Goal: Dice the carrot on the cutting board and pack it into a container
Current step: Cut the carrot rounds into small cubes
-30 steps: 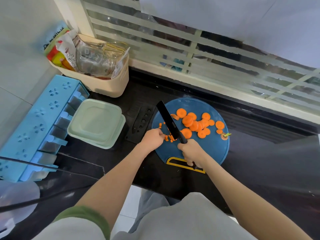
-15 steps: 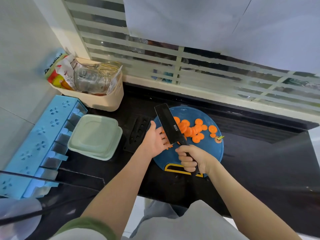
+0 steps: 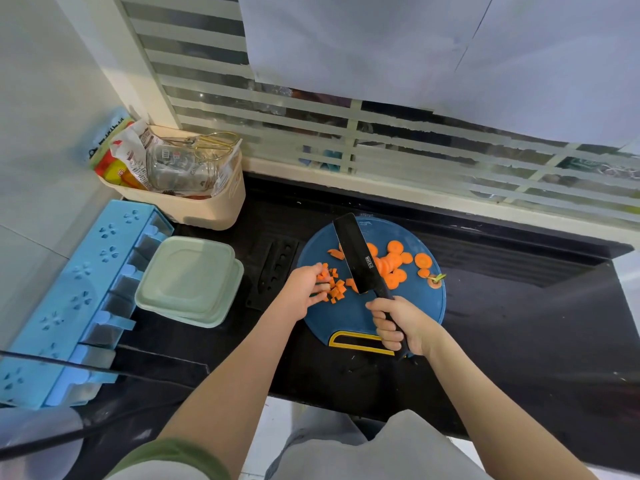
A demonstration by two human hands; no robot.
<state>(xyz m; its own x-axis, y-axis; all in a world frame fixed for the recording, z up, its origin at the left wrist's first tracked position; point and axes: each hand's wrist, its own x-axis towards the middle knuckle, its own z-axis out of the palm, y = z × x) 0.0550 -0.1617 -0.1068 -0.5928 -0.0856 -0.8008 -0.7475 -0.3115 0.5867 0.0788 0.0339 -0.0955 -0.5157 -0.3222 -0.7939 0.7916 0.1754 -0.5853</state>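
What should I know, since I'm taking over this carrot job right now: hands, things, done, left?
Left hand: fingers curled on the small orange carrot cubes, left part of the round blue cutting board.
Right hand: grips the black cleaver, blade over the board beside the cubes.
Round orange carrot slices: heaped on the board's right part.
Pale green square plastic container: lid on, on the black counter left of the board.
Done: carrot sliced, some slices cubed.
Left: cube the remaining slices, open the container, pack everything.
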